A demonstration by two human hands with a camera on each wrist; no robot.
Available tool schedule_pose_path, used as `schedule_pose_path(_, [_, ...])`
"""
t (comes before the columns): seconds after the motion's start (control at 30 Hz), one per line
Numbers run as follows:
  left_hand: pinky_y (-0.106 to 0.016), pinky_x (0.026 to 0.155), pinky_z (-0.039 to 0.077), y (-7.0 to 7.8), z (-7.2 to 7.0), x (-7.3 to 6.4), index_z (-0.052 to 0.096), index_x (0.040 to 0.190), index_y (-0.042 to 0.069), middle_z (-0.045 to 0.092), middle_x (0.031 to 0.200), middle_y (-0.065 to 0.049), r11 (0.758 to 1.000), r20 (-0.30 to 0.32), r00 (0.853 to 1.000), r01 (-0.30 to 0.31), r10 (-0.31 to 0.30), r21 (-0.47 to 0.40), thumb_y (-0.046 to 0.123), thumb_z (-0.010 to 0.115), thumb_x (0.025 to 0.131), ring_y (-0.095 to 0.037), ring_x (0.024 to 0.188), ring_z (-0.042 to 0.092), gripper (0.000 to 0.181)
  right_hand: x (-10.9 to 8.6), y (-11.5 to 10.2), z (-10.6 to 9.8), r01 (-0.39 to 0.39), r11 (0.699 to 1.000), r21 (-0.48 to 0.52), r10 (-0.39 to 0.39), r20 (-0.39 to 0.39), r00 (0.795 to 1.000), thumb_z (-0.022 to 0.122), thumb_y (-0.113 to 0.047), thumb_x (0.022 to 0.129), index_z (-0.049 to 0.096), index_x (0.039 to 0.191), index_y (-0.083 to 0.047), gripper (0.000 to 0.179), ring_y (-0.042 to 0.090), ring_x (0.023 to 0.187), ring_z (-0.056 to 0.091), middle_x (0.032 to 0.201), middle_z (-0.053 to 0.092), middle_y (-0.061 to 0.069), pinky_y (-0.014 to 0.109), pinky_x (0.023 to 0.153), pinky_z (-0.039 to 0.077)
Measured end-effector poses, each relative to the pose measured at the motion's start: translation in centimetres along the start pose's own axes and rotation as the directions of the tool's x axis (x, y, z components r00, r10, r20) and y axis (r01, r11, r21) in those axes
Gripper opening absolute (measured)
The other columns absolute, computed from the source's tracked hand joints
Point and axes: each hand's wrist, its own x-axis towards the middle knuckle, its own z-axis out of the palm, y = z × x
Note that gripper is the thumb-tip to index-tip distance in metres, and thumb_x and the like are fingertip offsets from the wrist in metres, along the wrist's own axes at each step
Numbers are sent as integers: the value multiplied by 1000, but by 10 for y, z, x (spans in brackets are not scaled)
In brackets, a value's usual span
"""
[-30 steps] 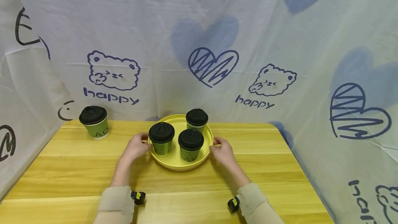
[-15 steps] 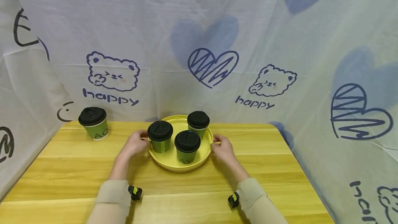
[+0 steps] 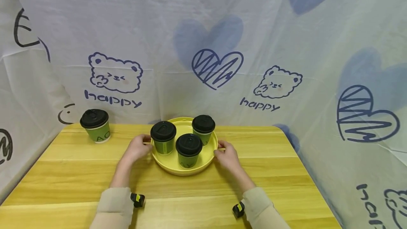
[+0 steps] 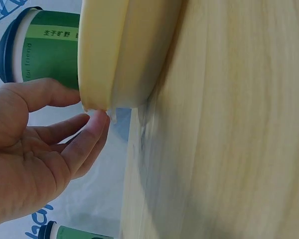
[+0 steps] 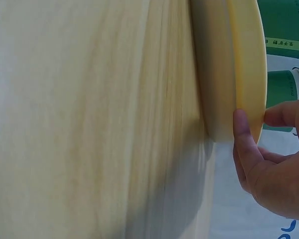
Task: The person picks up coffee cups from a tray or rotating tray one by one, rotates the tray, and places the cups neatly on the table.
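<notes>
A round yellow tray (image 3: 184,171) stands on the wooden table, carrying three green paper cups with black lids: one at the left (image 3: 164,139), one at the front (image 3: 188,151) and one at the back right (image 3: 204,130). My left hand (image 3: 137,149) pinches the tray's left rim; the left wrist view shows the thumb on top at the edge and fingertips under the lip. On the opposite side my right hand (image 3: 227,155) pinches the rim likewise, with a finger (image 5: 242,122) against the outer wall. All three cups are upright.
Another lidded green cup (image 3: 96,126) stands apart at the table's back left. A white cloth (image 3: 165,91) with blue hearts and bears hangs right behind the table's back edge. Wooden tabletop (image 3: 187,207) extends in front of the tray.
The tray has turned slightly clockwise between my hands: the front cup has shifted left, the left cup backward, the back right cup a little forward. The separate cup stays put.
</notes>
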Motion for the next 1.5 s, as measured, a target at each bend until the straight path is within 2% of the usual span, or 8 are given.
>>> schedule_pose_path(0.27, [-52, 100, 53, 4, 3, -5, 49, 137, -20, 59, 132, -37, 1000, 1, 1000, 3, -3, -3, 0, 65, 86, -47, 117, 62, 57, -3, 1, 0, 2, 1000, -7, -2, 10, 1000, 58, 3, 90, 49, 142, 15, 54, 23, 88, 70, 127, 58, 28, 33, 72, 63])
schedule_pose_path(0.43, [-51, 98, 54, 5, 3, -5, 50, 136, -19, 60, 130, -36, 1000, -10, 1000, -3, 3, 4, -2, 65, 86, -45, 114, 63, 55, -3, 0, -5, 57, 976, -212, -59, -6, 998, 64, -10, 97, 53, 142, 11, 51, 24, 90, 66, 123, 60, 22, 34, 73, 57])
schedule_pose_path(0.57, [-51, 97, 54, 6, 2, -4, 50, 135, -20, 60, 129, -36, 1000, -12, 1000, -9, 9, 13, -2, 65, 86, -44, 112, 63, 54, 1, -1, -9, 127, 895, -428, -144, -8, 990, 63, -27, 102, 57, 141, 6, 51, 30, 103, 62, 123, 62, 18, 45, 88, 55])
schedule_pose_path(0.7, [-51, 99, 53, 5, 2, -2, 50, 134, -21, 61, 129, -36, 1000, -13, 1000, -8, 8, 17, -2, 64, 87, -43, 112, 62, 53, 8, 0, -11, 184, 772, -608, -214, 23, 976, 60, -39, 103, 63, 133, 0, 50, 34, 118, 58, 125, 64, 16, 50, 100, 51])
schedule_pose_path(0.87, [-53, 101, 52, 5, 3, 0, 48, 136, -21, 59, 132, -37, 1000, 1, 1000, 3, -3, 13, -3, 65, 86, -45, 115, 61, 56, 16, 1, -13, 233, 644, -729, -274, 65, 960, 60, -43, 102, 66, 123, -2, 47, 35, 118, 58, 123, 65, 16, 51, 102, 49])
schedule_pose_path(1.07, [-53, 103, 52, 4, 4, 1, 45, 140, -20, 56, 136, -37, 999, 22, 999, 35, -35, -3, -4, 65, 87, -47, 119, 59, 60, 23, 4, -13, 258, 508, -822, -266, 135, 954, 59, -48, 101, 64, 118, -4, 47, 33, 116, 55, 121, 63, 13, 49, 100, 47])
schedule_pose_path(1.2, [-53, 103, 52, 4, 5, 1, 45, 141, -20, 56, 136, -37, 999, 22, 999, 38, -38, -3, -3, 65, 87, -46, 119, 59, 60, 25, 5, -14, 280, 466, -840, -261, 172, 950, 58, -45, 102, 62, 117, -4, 44, 33, 115, 54, 120, 61, 14, 50, 99, 46])
schedule_pose_path(1.5, [-51, 99, 53, 6, 5, -2, 47, 139, -20, 58, 133, -36, 1000, 2, 1000, 21, -21, 6, -3, 65, 87, -44, 116, 61, 58, 32, 14, -13, 291, 475, -831, -244, 193, 950, 55, -37, 102, 60, 115, -5, 36, 33, 111, 52, 116, 58, 13, 47, 94, 44])
